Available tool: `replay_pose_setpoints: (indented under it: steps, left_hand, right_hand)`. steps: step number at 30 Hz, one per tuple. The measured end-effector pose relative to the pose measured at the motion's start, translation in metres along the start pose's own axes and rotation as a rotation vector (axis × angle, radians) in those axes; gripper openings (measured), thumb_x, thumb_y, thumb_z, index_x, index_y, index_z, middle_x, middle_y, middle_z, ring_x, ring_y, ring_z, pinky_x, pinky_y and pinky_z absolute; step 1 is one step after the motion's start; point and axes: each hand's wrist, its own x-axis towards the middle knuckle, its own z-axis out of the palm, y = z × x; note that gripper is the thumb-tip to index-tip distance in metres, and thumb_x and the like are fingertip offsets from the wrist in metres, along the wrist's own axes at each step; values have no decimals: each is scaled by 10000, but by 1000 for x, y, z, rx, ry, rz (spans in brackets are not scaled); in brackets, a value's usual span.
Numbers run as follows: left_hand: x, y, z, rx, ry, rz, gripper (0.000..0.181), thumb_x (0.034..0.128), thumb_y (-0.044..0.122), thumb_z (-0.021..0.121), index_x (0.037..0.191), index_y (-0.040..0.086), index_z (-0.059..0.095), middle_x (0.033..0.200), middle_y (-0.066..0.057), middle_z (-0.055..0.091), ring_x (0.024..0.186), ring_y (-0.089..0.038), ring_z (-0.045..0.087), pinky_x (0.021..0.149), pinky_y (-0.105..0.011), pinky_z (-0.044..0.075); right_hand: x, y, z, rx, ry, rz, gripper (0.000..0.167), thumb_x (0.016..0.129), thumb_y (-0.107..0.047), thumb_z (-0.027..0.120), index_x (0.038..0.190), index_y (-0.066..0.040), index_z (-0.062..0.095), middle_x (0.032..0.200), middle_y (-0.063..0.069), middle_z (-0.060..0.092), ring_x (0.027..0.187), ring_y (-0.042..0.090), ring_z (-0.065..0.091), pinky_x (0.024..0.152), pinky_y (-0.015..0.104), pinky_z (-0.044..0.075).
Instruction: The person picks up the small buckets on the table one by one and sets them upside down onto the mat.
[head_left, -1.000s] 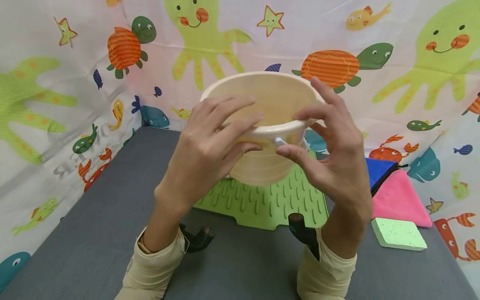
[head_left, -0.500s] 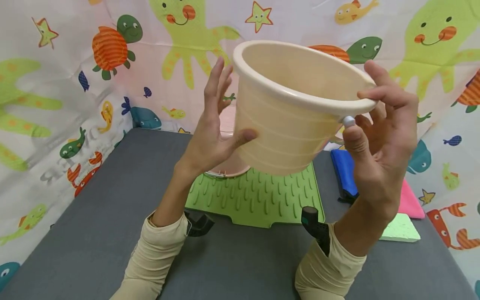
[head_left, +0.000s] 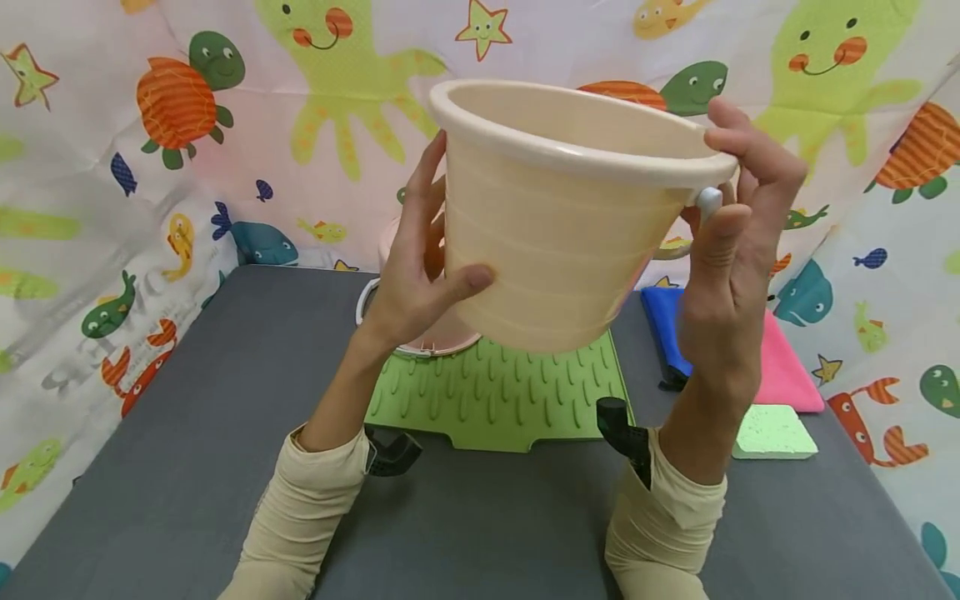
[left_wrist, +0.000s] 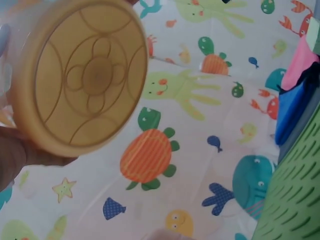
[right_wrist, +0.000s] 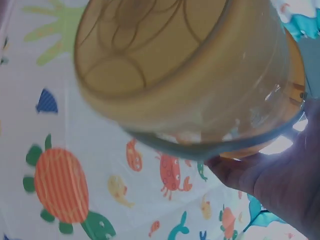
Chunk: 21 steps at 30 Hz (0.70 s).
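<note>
A cream bucket (head_left: 555,225) is held up in the air, its rim slightly lower on the right. My left hand (head_left: 412,275) supports its left side, thumb on the front wall and fingers around the far side. At the right rim my right hand (head_left: 735,242) grips the edge beside a pale handle knob (head_left: 708,200). The left wrist view shows the round bottom (left_wrist: 95,75) with a flower relief, and part of a hand (left_wrist: 15,157) beside it. In the right wrist view, fingers of my right hand (right_wrist: 275,185) touch the bucket (right_wrist: 240,90) near its rim.
Behind the bucket, a pink container (head_left: 442,333) stands at a green ridged mat (head_left: 495,396). To the right lie a blue cloth (head_left: 663,321), a pink cloth (head_left: 783,367) and a pale green sponge (head_left: 774,432) on the grey table (head_left: 480,525).
The bucket has risen and moved right from its first position, its outer wall now facing the head camera. My left hand went from over the front rim to the left side; most recently, the bucket shifted slightly left.
</note>
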Motion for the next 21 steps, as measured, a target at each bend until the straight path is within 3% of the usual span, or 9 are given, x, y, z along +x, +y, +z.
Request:
replay_pose_setpoints:
  steps: [3,6,10,14,17,21]
  left_hand:
    - [-1,1,3,5,55,15,1285,792,700,789,1688,125,70,1616,-122,397,1315,-313,613,956,-491,625]
    - [-4,0,7,19,89,22,1278,803,680,792,1688,129,52,1637,-116,381,1346,-299,602,976,-487,617]
    - [-6,-3,7,64,129,24,1276,802,694,783,1686,124,62,1630,-125,392,1358,-284,598,999,-472,600]
    - [-7,-5,9,92,164,39,1253,793,708,782,1667,82,138,1637,-113,387,1375,-271,586,1002,-448,592]
    - [-2,-6,7,109,122,77,1268,777,705,798,1614,4,154,1653,-136,332,1395,-267,559,1020,-434,576]
    - [2,-8,-10,170,-31,126,1341,729,743,798,1564,-49,110,1698,-150,198,1482,-259,446,1091,-477,506]
  right_hand:
    - [3,6,-4,-166,-104,-22,873,933,-735,524,1377,5,391,1476,92,498,1346,243,536,1087,308,554]
    - [2,10,-8,-261,-170,-30,967,919,-783,464,1447,14,317,1404,83,539,1204,203,601,1073,266,548]
    - [-7,10,-7,-288,-201,34,1088,912,-799,428,1601,-6,147,1419,72,534,1256,171,580,1103,250,478]
    - [-10,6,-1,-320,-211,71,1081,942,-762,441,1659,-64,35,1315,40,591,1215,152,615,1107,280,458]
    - [-5,7,2,-261,-174,50,1075,943,-725,510,1644,-42,65,1257,45,629,1242,180,628,1131,315,486]
    - [2,19,4,-71,-108,20,1022,954,-654,588,1620,-33,126,1275,79,621,1191,280,628,1033,316,556]
